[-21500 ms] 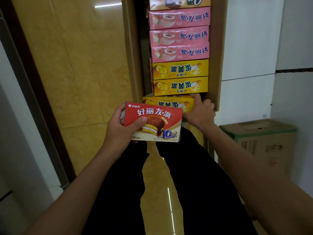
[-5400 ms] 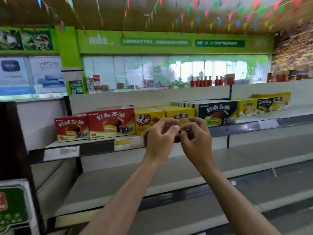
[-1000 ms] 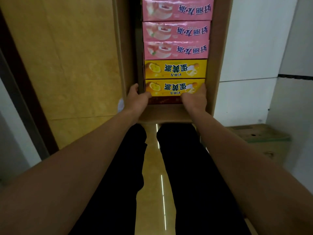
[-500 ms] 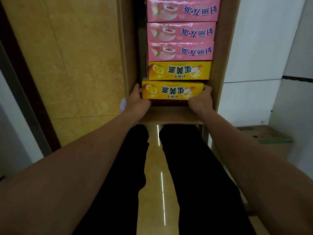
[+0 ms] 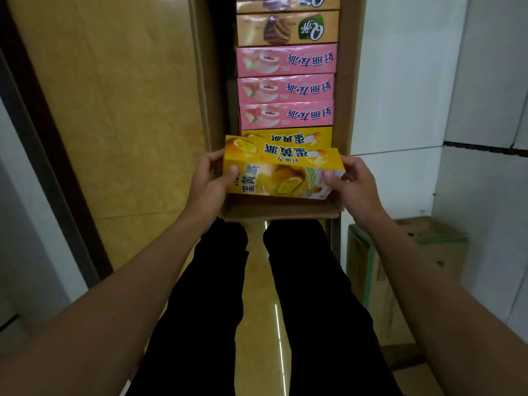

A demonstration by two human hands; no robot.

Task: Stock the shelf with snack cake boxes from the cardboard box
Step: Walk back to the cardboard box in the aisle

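Note:
A long open cardboard box (image 5: 344, 81) stands on the floor ahead of my legs. A yellow snack cake box (image 5: 281, 172) is lifted above its near end, tilted so its front face shows. My left hand (image 5: 207, 181) grips the box's left end and my right hand (image 5: 350, 182) grips its right end. Behind it, in the cardboard box, lie another yellow box (image 5: 288, 135), three pink boxes (image 5: 285, 88) and tan boxes (image 5: 287, 28) in a row. The shelf is out of view.
A second, closed cardboard box with green tape (image 5: 400, 270) sits on the floor at my right. White tiled wall (image 5: 457, 95) runs along the right. A dark door frame (image 5: 48, 155) runs along the left. Glossy yellow floor (image 5: 128, 95) lies between.
Both hands pulled the nearest yellow box up out of the cardboard box and tipped it toward me. Its front face now shows.

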